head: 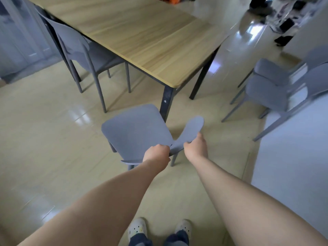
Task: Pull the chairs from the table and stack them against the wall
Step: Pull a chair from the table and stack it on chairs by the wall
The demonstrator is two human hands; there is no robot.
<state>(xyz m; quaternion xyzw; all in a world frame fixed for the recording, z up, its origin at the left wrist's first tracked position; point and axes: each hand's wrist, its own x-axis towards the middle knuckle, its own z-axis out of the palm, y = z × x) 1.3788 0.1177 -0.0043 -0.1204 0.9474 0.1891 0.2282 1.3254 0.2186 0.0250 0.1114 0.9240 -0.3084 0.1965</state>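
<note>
Grey plastic forms the chair (pixel 134 128) at the centre of the frame, just below the near corner of the wooden table (pixel 142 38). Its seat points up and left, toward the table, and its backrest lies at the lower right of the seat, with the backrest's long axis running from lower left to upper right. The chair looks tilted, though whether all its legs touch the floor cannot be told.

Both hands grip the top edge of the backrest. The left hand (pixel 156 153) is closed around the edge near its middle, where it meets the seat in this view. The right hand (pixel 195 148) is closed on the edge a little further to the right, below the rounded end of the backrest. The chair sits above the hands in the frame, past the outstretched forearms.

Another grey chair (pixel 83 50) stands at the table's long side in the upper left, its seat tucked under the top. At the right edge, two more grey chairs (pixel 271 89) sit nested one on the other beside a pale wall (pixel 292 157). White shoes (pixel 138 228) show on the shiny tiled floor (pixel 44 139) at the bottom centre.
</note>
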